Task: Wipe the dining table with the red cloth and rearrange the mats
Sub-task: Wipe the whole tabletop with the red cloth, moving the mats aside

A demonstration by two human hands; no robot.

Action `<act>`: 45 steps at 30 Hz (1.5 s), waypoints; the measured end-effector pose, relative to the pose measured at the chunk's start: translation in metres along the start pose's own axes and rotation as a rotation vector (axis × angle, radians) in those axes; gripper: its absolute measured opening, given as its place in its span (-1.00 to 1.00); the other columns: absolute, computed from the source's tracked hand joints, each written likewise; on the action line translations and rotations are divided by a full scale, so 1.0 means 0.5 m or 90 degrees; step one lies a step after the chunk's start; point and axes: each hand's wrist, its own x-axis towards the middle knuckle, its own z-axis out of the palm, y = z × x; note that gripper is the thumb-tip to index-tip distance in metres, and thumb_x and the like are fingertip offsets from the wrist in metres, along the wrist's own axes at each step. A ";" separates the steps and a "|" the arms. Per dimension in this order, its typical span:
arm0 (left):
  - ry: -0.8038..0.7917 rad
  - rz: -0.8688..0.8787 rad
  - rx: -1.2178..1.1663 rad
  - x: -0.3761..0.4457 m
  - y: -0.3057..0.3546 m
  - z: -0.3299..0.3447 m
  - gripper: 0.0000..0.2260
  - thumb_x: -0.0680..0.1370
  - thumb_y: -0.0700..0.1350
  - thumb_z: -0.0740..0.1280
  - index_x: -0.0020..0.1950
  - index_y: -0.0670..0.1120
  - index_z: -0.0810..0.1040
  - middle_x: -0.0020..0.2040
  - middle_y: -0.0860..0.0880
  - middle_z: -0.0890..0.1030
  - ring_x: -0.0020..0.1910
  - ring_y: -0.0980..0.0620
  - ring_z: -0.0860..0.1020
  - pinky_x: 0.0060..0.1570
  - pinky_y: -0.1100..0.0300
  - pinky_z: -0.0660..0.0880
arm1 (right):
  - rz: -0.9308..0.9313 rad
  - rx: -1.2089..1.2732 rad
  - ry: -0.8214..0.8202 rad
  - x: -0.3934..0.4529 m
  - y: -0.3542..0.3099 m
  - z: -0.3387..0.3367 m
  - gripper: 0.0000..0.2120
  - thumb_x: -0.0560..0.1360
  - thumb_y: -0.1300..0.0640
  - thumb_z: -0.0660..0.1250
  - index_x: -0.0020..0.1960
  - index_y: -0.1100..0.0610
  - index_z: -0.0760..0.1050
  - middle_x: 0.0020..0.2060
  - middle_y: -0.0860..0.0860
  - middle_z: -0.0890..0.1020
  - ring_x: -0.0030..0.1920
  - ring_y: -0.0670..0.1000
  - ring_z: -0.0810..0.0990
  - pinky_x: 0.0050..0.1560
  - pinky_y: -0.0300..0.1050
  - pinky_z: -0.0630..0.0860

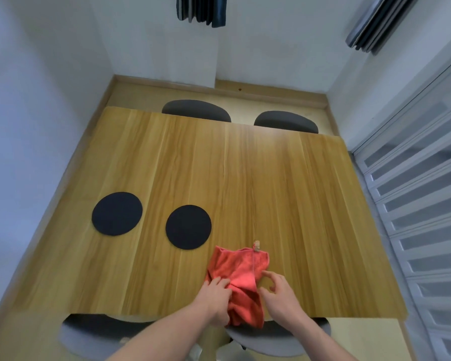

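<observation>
A red cloth (241, 280) lies bunched at the near edge of the wooden dining table (245, 173), part of it hanging over the edge. My left hand (215, 300) grips the cloth's left side, fingers curled into the fabric. My right hand (279, 295) hovers at the cloth's right edge with fingers loosely curled; thumb and forefinger touch the fabric's edge. Two round black mats lie on the table's left half: one (117, 213) near the left edge, the other (188, 227) closer to the cloth.
Two dark grey chairs (196, 110) (286, 121) stand at the table's far side, two more (94, 334) (279, 340) at the near side. White walls close in on the left and back; a louvred panel (422, 204) lines the right.
</observation>
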 end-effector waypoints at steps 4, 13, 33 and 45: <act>0.028 -0.007 0.052 -0.024 -0.062 0.006 -0.51 0.62 0.17 0.13 0.45 -0.07 0.43 0.46 -0.07 0.40 0.43 -0.12 0.38 0.47 -0.11 0.23 | -0.020 0.010 -0.014 -0.016 -0.024 0.013 -0.57 0.61 0.09 0.29 0.46 -0.01 0.37 0.33 -0.12 0.38 0.25 -0.09 0.45 0.32 -0.11 0.44; 0.047 -0.189 -0.020 -0.187 -0.323 0.029 -0.44 0.41 0.22 0.43 0.33 0.06 0.41 0.27 0.10 0.43 0.27 0.03 0.48 0.32 0.02 0.37 | -0.045 -0.035 -0.056 -0.017 -0.081 0.058 -0.54 0.65 0.05 0.27 0.53 -0.04 0.30 0.44 -0.15 0.31 -0.01 -0.16 0.51 -0.07 -0.28 0.56; 0.074 -0.348 -0.328 -0.284 -0.434 0.031 -0.39 0.34 -0.06 0.13 0.39 0.04 0.54 0.49 -0.08 0.40 0.46 -0.16 0.40 0.52 -0.06 0.27 | -0.102 -0.096 -0.117 -0.017 -0.182 0.095 -0.50 0.64 0.03 0.28 0.55 -0.03 0.27 0.49 -0.11 0.27 -0.08 -0.16 0.53 -0.14 -0.25 0.62; 0.080 -0.297 -0.349 -0.265 -0.437 0.043 -0.38 0.47 -0.16 0.17 0.57 -0.02 0.35 0.63 0.00 0.16 0.59 -0.07 0.21 0.59 -0.01 0.13 | -0.098 -0.112 -0.125 -0.017 -0.188 0.093 -0.49 0.64 -0.01 0.29 0.55 -0.08 0.27 0.54 -0.11 0.24 0.40 0.00 0.43 -0.04 -0.26 0.56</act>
